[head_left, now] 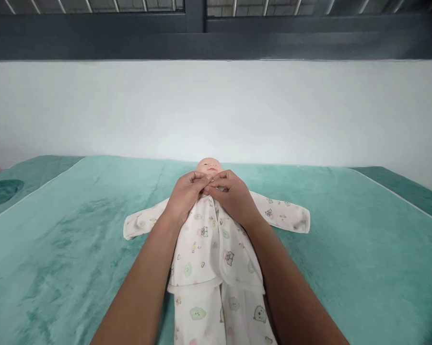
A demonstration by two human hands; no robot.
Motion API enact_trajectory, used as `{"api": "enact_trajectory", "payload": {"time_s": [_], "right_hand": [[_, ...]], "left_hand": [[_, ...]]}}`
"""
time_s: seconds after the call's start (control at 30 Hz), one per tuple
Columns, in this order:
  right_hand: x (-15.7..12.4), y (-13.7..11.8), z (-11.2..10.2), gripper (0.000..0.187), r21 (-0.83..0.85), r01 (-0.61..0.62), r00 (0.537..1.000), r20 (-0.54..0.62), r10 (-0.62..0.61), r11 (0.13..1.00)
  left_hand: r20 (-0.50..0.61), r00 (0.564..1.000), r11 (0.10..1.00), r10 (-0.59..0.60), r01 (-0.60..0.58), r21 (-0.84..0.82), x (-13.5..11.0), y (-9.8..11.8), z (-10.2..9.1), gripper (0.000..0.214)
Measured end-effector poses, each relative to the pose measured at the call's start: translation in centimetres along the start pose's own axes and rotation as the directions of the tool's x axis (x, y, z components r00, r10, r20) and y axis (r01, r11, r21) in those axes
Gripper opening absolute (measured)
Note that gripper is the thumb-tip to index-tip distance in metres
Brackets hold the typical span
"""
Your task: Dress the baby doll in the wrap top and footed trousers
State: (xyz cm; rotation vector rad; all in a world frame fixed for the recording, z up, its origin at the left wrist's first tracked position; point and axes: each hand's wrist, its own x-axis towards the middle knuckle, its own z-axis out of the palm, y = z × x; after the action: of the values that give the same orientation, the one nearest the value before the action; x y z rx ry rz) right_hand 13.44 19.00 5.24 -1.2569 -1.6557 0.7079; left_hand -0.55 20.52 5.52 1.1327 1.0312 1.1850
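Note:
A baby doll [209,165] lies on its back with its head toward the wall. It wears a white baby jacket [201,249] printed with small animals, over matching trousers [201,318]. Both sleeves stretch out sideways. At the doll's neck, my left hand [189,192] and my right hand [232,194] meet, each with fingers pinched on the jacket's collar. The front edges come together under my fingertips and run down the middle of the chest. Whether a fastener sits between my fingers is hidden.
A teal plush cover [75,268] spreads under the doll. Behind it rises a white wall [216,110], with a dark window frame [93,40] and metal bars above. A darker round patch [2,191] shows at the far left.

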Motion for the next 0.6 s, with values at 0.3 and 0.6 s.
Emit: {"api": "enact_trajectory", "payload": {"time_s": [0.3, 0.6], "right_hand": [[0.0, 0.7, -0.5, 0.015, 0.21, -0.188, 0.981, 0.005, 0.192, 0.959], [0.1, 1.0, -0.8, 0.026, 0.186, -0.216, 0.976, 0.077, 0.205, 0.959]], "left_hand": [[-0.042, 0.999, 0.995, 0.025, -0.021, 0.101, 0.1, 0.0, 0.2, 0.025], [-0.044, 0.998, 0.997, 0.049, -0.046, 0.067, -0.2, -0.1, 0.1, 0.031]]}}
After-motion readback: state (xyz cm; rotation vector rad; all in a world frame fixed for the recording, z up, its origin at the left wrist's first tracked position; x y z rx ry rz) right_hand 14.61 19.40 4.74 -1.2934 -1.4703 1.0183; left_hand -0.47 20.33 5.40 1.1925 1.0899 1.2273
